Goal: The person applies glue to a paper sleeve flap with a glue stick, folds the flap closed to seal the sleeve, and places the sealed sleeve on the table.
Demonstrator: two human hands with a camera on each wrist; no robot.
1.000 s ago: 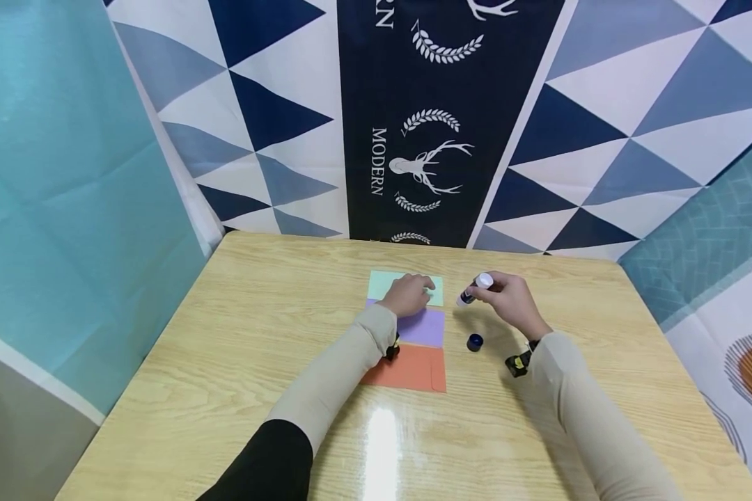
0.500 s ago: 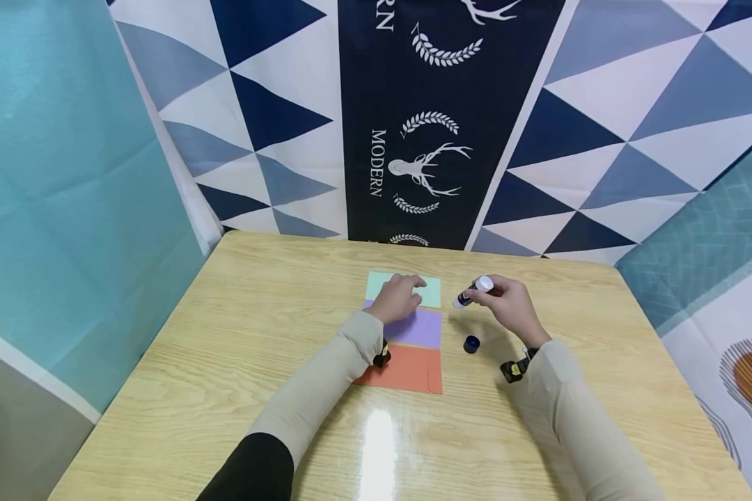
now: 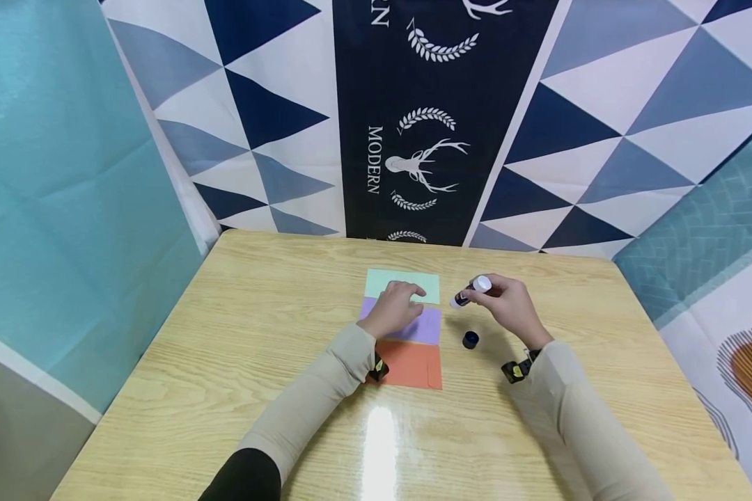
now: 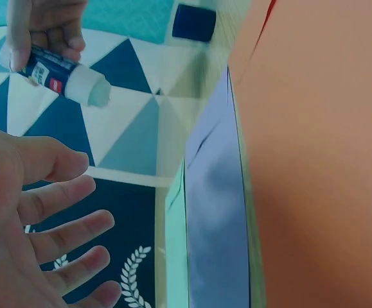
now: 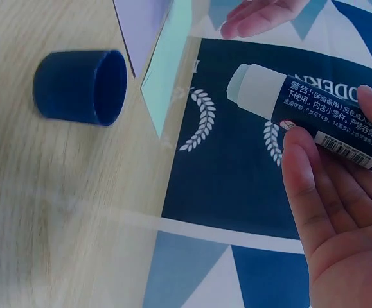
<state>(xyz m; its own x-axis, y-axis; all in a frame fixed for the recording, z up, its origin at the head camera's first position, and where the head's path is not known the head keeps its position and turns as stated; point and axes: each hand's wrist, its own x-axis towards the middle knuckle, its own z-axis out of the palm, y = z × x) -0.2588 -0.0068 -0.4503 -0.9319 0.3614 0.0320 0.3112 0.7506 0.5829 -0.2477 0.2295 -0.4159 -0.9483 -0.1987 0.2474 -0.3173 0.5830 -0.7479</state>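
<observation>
Right hand [image 3: 509, 306]: pinching glue stick [image 5: 327, 119]
Tip [image 5: 238, 83]: beyond fingers, slanting down toward table's left edge [image 3: 170, 334]
Left hand [image 3: 393, 309]: fingers spread

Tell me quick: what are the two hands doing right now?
Left hand: open, fingers apart, holding nothing.
Right hand: holding an uncapped glue stick between thumb and fingers.

- At left, the left hand [image 4: 6, 212], 5 digits spread apart.
- At right, the right hand [image 4: 52, 22] pinches a white glue stick [image 4: 57, 75], dark-labelled, its pale tip exposed.
- Also at right, a dark blue cap [image 4: 194, 23] on the wooden tabletop [image 4: 232, 25].
- 3 sheets: orange sheet [image 4: 314, 160] nearest, purple sheet [image 4: 214, 186] next, mint sheet [image 4: 177, 244] farthest.
- Far off, blue-and-white triangle cloth [image 4: 124, 70].
</observation>
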